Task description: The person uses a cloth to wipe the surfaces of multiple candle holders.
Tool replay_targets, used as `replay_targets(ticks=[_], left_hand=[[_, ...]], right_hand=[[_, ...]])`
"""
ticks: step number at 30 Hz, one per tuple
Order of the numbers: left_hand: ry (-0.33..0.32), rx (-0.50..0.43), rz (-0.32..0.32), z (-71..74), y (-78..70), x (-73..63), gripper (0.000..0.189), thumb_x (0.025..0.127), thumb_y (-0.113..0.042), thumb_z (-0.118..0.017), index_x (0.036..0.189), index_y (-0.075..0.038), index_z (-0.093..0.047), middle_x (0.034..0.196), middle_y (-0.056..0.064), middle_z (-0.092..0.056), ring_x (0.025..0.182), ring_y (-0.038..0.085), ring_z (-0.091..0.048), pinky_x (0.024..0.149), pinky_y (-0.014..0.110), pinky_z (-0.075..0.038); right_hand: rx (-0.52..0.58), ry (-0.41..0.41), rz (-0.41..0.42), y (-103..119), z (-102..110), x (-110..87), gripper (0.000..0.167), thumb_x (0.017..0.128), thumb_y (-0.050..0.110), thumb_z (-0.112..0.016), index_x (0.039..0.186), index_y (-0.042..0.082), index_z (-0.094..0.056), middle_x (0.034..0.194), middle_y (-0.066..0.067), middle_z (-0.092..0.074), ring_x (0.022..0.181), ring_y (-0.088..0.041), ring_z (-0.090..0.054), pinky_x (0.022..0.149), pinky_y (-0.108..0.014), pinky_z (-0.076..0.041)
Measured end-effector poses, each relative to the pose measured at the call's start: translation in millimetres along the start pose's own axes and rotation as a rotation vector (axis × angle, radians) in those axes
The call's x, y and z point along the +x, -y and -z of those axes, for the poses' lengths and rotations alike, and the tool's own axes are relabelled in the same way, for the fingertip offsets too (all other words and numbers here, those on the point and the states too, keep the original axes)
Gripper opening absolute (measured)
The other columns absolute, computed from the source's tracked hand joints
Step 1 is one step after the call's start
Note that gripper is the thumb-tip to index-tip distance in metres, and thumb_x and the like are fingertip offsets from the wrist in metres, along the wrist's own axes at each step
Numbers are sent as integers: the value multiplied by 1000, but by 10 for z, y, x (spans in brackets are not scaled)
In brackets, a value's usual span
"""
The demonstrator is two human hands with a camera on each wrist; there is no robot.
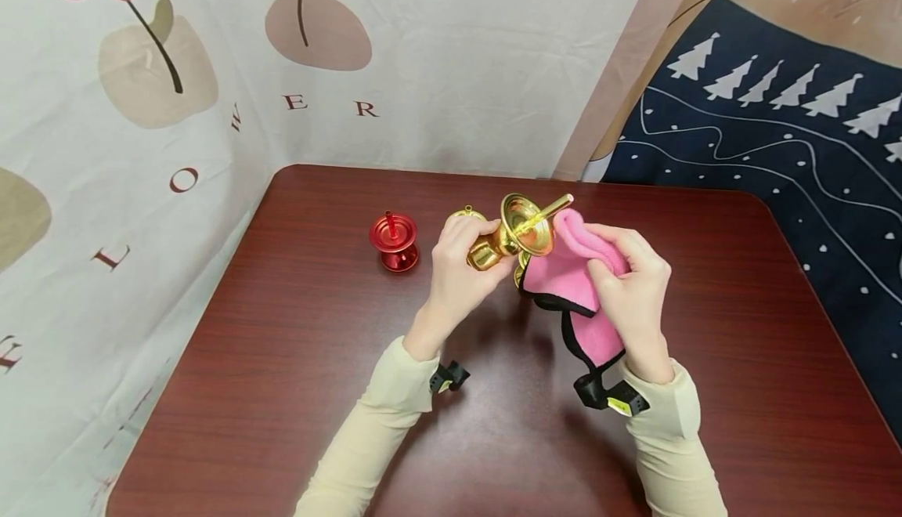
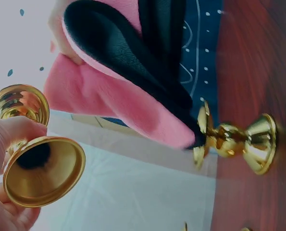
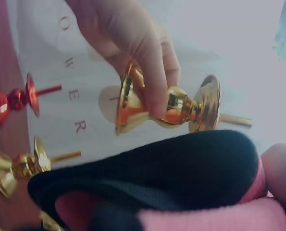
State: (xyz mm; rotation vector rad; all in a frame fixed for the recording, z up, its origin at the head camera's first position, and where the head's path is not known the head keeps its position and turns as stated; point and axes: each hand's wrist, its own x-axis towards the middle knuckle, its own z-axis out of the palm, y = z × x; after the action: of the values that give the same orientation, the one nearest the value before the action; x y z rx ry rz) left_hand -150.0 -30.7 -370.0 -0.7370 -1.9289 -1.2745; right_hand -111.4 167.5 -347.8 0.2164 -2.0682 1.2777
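My left hand point(image 1: 458, 270) grips a gold candlestick point(image 1: 486, 252) by its stem, raised over the table and tilted so its cup and spike lean to the right. In the left wrist view the hollow base of this gold candlestick point(image 2: 44, 171) faces the camera. Between thumb and fingers, my right hand point(image 1: 637, 290) pinches a pink cloth point(image 1: 564, 274) with black edging, folded over at the top. The cloth hangs close beside the candlestick's cup. Its black inner side point(image 3: 181, 163) shows in the right wrist view, below the candlestick.
A red candlestick point(image 1: 396, 247) stands upright on the dark wood table point(image 1: 296, 392), left of my hands. Another gold candlestick point(image 3: 22, 166) stands behind them, partly hidden in the head view. One more point(image 2: 227, 139) is beyond the cloth. Printed curtains point(image 1: 458, 110) border the table's back and left.
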Motion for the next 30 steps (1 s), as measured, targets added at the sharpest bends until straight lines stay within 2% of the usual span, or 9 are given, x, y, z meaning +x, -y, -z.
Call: replay_targets(ticks=[3, 5, 7, 9, 11, 17, 24, 30], left_hand=[[-11, -49, 66, -5, -43, 16, 35, 65, -9, -81, 94, 3, -65, 84, 11, -65, 88, 26, -55, 82, 33, -44], [-13, -71, 112, -10, -79, 22, 35, 65, -9, -81, 94, 3, -65, 84, 11, -65, 85, 24, -55, 77, 33, -45], [-8, -80, 147, -21, -102, 22, 36, 64, -9, -81, 94, 3, -65, 85, 12, -65, 83, 23, -56, 74, 33, -45], [0, -85, 173, -33, -121, 25, 36, 64, -8, -81, 95, 3, -65, 86, 12, -65, 82, 22, -57, 72, 33, -47], [0, -85, 186, -44, -128, 29, 36, 65, -8, -82, 95, 2, -65, 87, 12, -66, 81, 21, -58, 71, 32, -47], [-55, -84, 218, -29, -107, 53, 37, 64, -9, -84, 94, 2, -65, 86, 12, -66, 82, 22, -57, 70, 31, -49], [-76, -75, 228, 11, -88, 67, 38, 63, -9, -84, 94, 3, -64, 86, 13, -66, 82, 23, -57, 68, 33, -50], [-82, -93, 230, 23, -97, 68, 38, 63, -8, -84, 94, 3, -65, 86, 13, -65, 82, 22, -57, 68, 31, -50]], right_hand=[[99, 20, -215, 7, 1, -16, 32, 74, -10, -63, 103, 1, -70, 90, 0, -68, 75, -9, -56, 63, -16, -43], [209, 39, -349, 24, -30, -34, 31, 76, -9, -65, 105, 1, -68, 89, 4, -67, 76, -12, -57, 65, -18, -46], [307, 56, -433, 38, -75, -48, 31, 76, -9, -66, 105, 1, -67, 87, 6, -66, 77, -13, -58, 66, -18, -48], [382, 54, -478, 44, -114, -56, 30, 77, -8, -66, 105, 2, -68, 87, 3, -67, 77, -13, -60, 67, -19, -50], [419, 37, -485, 51, -130, -49, 29, 78, -8, -66, 105, 3, -68, 87, 2, -67, 76, -13, -61, 68, -19, -50], [408, -48, -395, 77, -46, 40, 30, 79, -5, -67, 108, 3, -68, 92, 0, -68, 82, -17, -60, 71, -22, -50], [506, -116, -346, 182, 141, 130, 31, 79, -4, -68, 109, 0, -68, 95, -7, -68, 86, -21, -59, 72, -25, -50], [559, -167, -320, 284, 370, 119, 33, 76, -8, -69, 109, -6, -66, 94, -13, -68, 83, -22, -59, 69, -24, -51]])
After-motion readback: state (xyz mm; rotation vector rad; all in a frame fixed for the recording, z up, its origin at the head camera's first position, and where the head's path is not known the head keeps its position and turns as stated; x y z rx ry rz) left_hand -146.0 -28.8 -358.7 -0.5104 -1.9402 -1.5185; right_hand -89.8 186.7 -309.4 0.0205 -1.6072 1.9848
